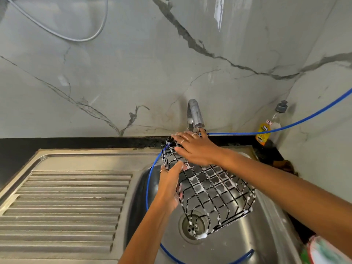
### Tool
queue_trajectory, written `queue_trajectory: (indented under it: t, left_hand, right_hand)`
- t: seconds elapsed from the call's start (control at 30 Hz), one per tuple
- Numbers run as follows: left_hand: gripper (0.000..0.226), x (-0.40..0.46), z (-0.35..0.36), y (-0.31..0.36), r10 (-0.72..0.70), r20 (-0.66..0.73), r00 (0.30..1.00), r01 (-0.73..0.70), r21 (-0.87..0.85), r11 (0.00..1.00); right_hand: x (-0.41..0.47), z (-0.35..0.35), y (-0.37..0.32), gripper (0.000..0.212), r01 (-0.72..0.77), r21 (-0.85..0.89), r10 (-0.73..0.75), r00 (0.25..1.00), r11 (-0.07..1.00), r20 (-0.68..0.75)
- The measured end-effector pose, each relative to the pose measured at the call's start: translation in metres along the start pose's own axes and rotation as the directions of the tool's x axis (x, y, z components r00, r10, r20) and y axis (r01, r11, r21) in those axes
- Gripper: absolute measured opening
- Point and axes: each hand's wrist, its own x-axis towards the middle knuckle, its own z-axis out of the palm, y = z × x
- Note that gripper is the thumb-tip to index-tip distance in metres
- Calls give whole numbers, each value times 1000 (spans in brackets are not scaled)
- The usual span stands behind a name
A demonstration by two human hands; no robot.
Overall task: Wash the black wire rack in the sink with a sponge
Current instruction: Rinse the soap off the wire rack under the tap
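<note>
The black wire rack [213, 189] is held tilted over the steel sink [238, 241], its wires flecked with white foam. My left hand [171, 185] grips the rack's left edge, fingers curled round the wires. My right hand [194, 147] lies flat on the rack's upper far end with straight fingers, just under the tap [194, 115]. No sponge is visible. The rack's lower corner hangs above the drain [192, 225].
A ribbed steel drainboard [66, 206] lies to the left. A blue hose [285, 126] runs from the right wall behind the tap and loops down into the sink. A dish soap bottle [270, 124] stands in the right corner. Marbled wall behind.
</note>
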Motion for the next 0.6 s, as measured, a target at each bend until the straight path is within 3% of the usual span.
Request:
queue_trajectory:
  t: [0.07, 0.27, 0.43, 0.6]
  left_hand:
    - [119, 4, 0, 0, 40, 5, 999, -40, 10, 999]
    - [127, 13, -8, -4, 101, 16, 995, -100, -31, 994]
    - [104, 8, -1, 2, 118, 43, 992, -120, 33, 992]
    - [83, 2, 7, -2, 94, 41, 995, -95, 18, 995]
  right_hand:
    - [-24, 9, 4, 63, 20, -19, -21, 999, 1000, -25]
    - [-78, 19, 10, 53, 203, -69, -206, 977, 977, -46]
    - [-43, 9, 13, 46, -57, 76, 70, 981, 996, -180]
    - [1, -5, 9, 49, -289, 142, 316, 917, 947, -244]
